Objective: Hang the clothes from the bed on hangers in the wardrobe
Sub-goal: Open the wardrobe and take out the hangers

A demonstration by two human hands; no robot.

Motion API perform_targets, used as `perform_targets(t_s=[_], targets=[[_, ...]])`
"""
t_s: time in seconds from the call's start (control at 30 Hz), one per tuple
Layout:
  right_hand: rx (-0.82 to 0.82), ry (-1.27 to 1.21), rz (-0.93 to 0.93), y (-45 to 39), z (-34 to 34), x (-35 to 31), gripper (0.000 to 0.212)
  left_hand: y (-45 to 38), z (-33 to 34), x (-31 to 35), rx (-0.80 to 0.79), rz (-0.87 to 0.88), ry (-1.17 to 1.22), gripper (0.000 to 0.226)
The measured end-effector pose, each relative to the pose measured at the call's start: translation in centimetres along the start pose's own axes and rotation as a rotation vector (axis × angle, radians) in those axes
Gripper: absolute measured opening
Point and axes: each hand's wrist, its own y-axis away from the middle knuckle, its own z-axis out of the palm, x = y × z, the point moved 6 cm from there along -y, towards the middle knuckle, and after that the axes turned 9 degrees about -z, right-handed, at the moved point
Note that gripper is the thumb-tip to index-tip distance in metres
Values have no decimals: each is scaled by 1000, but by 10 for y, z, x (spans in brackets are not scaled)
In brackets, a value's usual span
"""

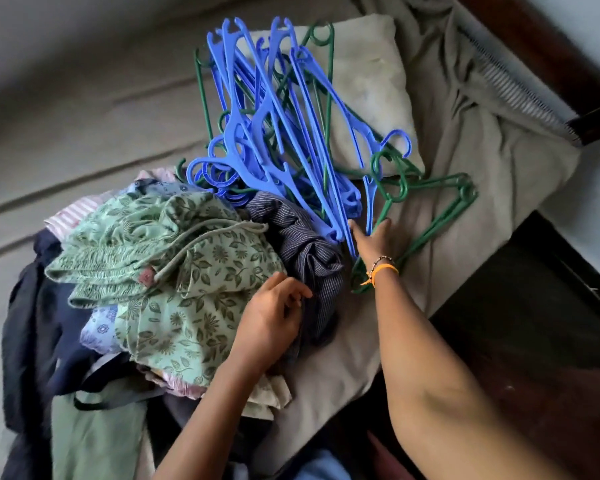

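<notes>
A heap of clothes lies on the bed: a green floral garment [187, 258] on top, a dark pinstriped garment [309, 251] at its right, navy pieces [39, 323] at the left. Behind it sits a tangle of blue hangers [274, 133] and green hangers [430, 202]. My left hand [274, 320] pinches the edge of the pinstriped garment, fingers curled. My right hand [373, 237] reaches into the lower end of the hanger pile; its fingers touch a blue hanger, and the grip itself is hidden.
A beige pillow [371, 81] lies under the hangers on the rumpled grey-beige bedsheet [482, 150]. The dark wooden bed frame [551, 57] runs along the upper right, with dark floor [534, 341] beside the bed's right edge. The wardrobe is out of view.
</notes>
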Motion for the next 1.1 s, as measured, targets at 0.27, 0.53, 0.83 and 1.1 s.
perform_targets(t_s=[0.27,0.53,0.83,1.1], targets=[[152,-126,-299,7,18,-72,55,-7,-30,-4,78,-69,66,35],[-57,214,-675,-4,45,-193,44,-4,-54,-4,141,-81,123,32],[-258,810,-808,-1,106,-240,65,3,-56,-11,113,-82,138,31],[-225,531,-872,81,87,-243,49,45,-115,-6,581,-77,-50,34]])
